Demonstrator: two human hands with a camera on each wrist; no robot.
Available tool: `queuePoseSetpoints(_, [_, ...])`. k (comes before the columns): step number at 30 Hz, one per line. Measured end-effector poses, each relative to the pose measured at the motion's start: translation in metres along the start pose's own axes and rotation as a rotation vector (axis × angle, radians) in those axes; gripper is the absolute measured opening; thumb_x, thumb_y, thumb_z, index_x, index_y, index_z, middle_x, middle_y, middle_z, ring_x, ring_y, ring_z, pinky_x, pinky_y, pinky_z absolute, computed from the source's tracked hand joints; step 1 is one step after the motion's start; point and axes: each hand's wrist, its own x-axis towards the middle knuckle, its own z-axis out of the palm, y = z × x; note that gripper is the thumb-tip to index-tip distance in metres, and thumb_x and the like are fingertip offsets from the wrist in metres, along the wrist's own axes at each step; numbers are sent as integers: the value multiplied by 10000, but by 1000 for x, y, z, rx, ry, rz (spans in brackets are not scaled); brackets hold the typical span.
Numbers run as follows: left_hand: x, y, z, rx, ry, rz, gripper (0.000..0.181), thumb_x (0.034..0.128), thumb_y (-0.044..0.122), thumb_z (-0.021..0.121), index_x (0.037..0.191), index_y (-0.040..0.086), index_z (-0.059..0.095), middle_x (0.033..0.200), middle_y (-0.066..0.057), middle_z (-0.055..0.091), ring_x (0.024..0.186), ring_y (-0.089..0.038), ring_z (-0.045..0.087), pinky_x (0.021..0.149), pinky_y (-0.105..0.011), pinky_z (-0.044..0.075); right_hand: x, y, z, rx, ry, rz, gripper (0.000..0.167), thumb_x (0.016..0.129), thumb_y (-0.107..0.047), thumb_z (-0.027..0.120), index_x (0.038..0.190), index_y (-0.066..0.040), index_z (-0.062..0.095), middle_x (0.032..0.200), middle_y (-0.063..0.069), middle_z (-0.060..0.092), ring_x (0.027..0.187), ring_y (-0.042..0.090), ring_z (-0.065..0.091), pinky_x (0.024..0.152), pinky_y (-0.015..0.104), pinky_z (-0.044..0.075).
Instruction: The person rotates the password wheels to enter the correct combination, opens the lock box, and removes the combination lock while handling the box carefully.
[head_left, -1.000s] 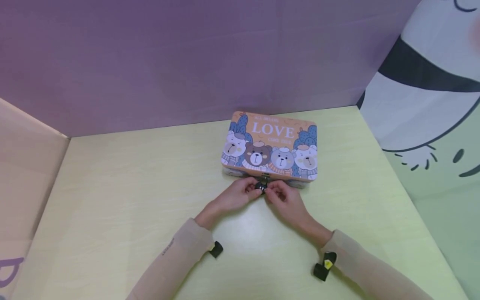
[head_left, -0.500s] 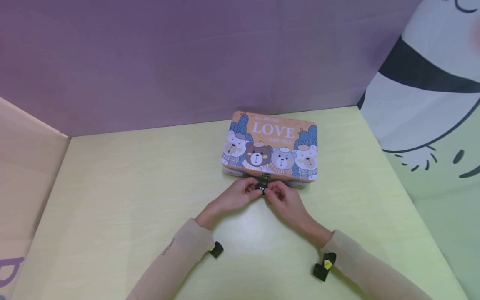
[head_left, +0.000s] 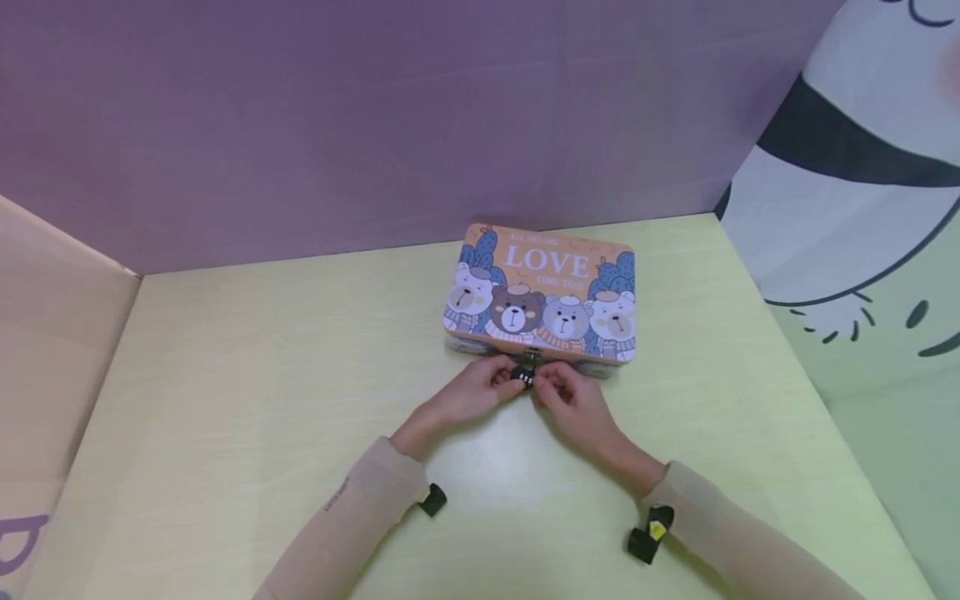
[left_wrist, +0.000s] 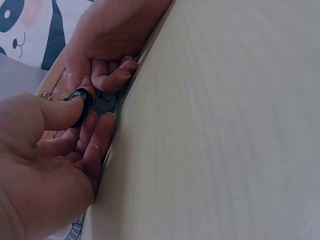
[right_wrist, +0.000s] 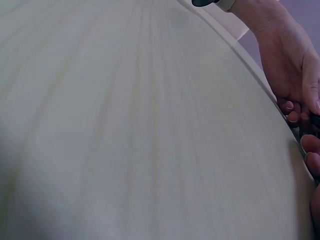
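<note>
A closed tin box with bears and the word LOVE on its lid lies on the table. At its front clasp is a small black combination padlock with white digits showing. My left hand pinches the padlock from the left, and in the left wrist view its thumb presses on the black body. From the right, my right hand has thumb and curled fingers at the padlock's end. The right wrist view catches the padlock only at its edge, largely hidden by fingers.
The pale wooden table stretches widely to the left and in front of the box. Behind the box stands a purple partition. A panda-printed panel is at the right, and a pale panel at the left.
My right thumb has shifted slightly to the right on the padlock, and more of its white digits show. The left hand and the tin box have stayed in place.
</note>
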Motion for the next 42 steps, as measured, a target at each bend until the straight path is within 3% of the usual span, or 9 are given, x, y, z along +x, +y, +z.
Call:
queuePoseSetpoints(9, [-1, 0, 1, 16, 3, -3, 161, 1046, 198, 591, 1129, 77, 658, 1007, -47, 617, 912, -174, 573, 844, -327, 512, 1, -1, 1, -15, -12, 24, 122, 946, -99, 716, 1031, -20, 677, 863, 50, 687, 767, 122, 601, 687, 215, 517])
queuePoseSetpoints(26, [0, 0, -2, 33, -8, 18, 181, 1045, 205, 598, 1143, 66, 661, 1003, -46, 627, 911, -166, 580, 851, -316, 517, 0, -1, 0, -53, 24, -32, 100, 1003, -80, 632, 1049, -12, 690, 890, 64, 716, 761, 103, 607, 691, 226, 534])
queuePoseSetpoints(42, [-1, 1, -4, 35, -32, 8, 206, 1042, 229, 611, 1164, 70, 654, 1003, -40, 624, 915, -159, 573, 851, -313, 512, 0, -1, 1, -37, 22, -19, 82, 993, -90, 653, 1028, -22, 683, 872, 53, 707, 753, 101, 603, 682, 218, 523])
